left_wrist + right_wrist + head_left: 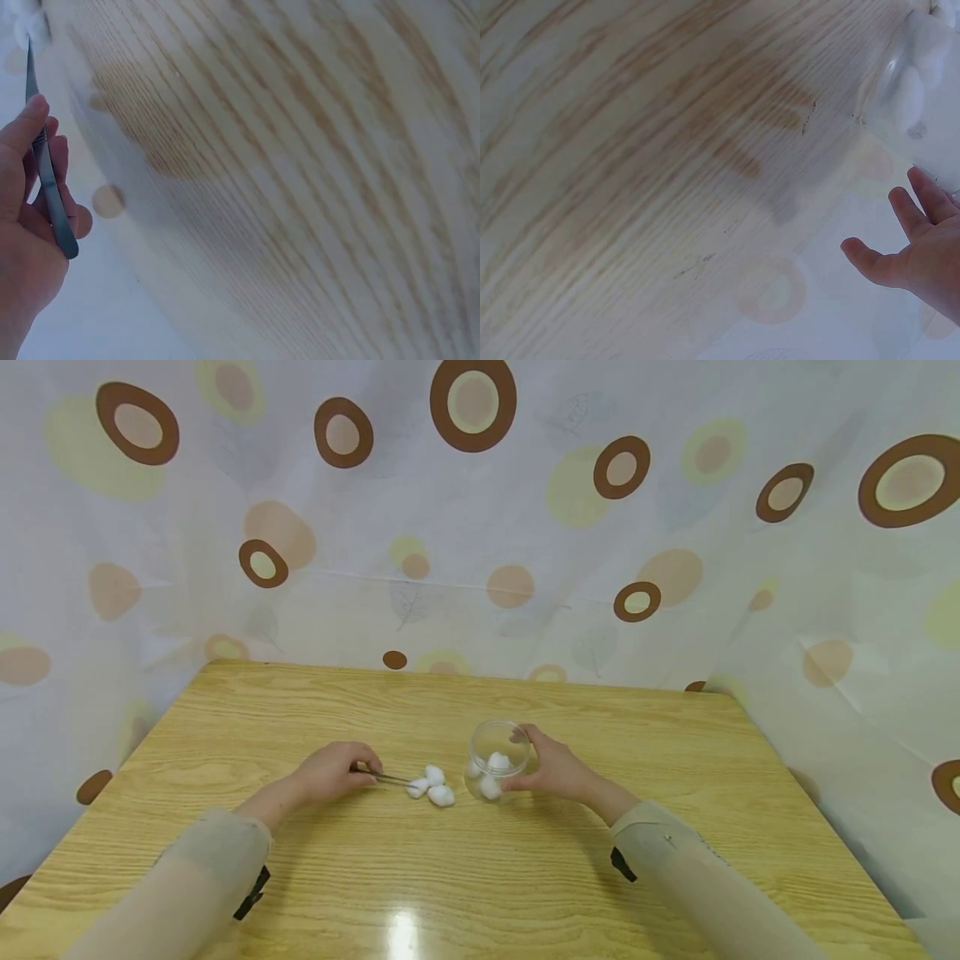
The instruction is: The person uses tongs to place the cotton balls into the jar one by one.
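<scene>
My left hand [333, 771] pinches a pair of metal tweezers [46, 172] between thumb and fingers. The tweezers' tips reach the leftmost cotton ball [417, 789]; whether they grip it is too small to tell. Two more cotton balls, one behind [434, 775] and one in front [442, 796], lie close against it on the table. To their right stands a clear round jar [474, 781] with no lid on, holding several white cotton balls [491, 788]. Around the jar's right side curls my right hand [558, 770], thumb at the front and fingers behind.
Everything stands on a wood-grain table [465, 877]. A pale curtain [450, 527] with brown and yellow ovals hangs behind the table and along both sides. Light glares off the tabletop near the front.
</scene>
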A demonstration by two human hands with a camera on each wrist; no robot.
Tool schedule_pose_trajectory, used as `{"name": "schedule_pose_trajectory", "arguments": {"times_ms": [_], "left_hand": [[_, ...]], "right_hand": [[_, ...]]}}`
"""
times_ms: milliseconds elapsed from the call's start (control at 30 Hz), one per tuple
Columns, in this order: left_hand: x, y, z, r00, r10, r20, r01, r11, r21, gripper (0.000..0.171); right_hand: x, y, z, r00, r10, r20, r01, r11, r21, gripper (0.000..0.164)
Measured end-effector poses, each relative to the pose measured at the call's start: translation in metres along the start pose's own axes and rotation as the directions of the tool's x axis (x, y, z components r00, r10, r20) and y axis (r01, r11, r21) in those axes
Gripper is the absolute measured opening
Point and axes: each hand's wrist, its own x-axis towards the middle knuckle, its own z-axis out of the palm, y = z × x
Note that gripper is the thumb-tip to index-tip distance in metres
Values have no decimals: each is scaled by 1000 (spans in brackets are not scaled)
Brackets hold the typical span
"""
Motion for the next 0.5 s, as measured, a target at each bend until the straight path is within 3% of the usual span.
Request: {"name": "schedule_pose_trajectory", "arguments": {"times_ms": [300, 500], "left_hand": [[-4, 2, -9, 999, -38, -18, 37, 999, -31, 15], [-4, 3, -16, 998, -8, -56, 6, 999, -32, 14]], "right_hand": [[1, 1, 0, 1000, 2, -1, -2, 1000, -2, 92], [1, 1, 0, 1000, 3, 5, -3, 1000, 4, 94]]}}
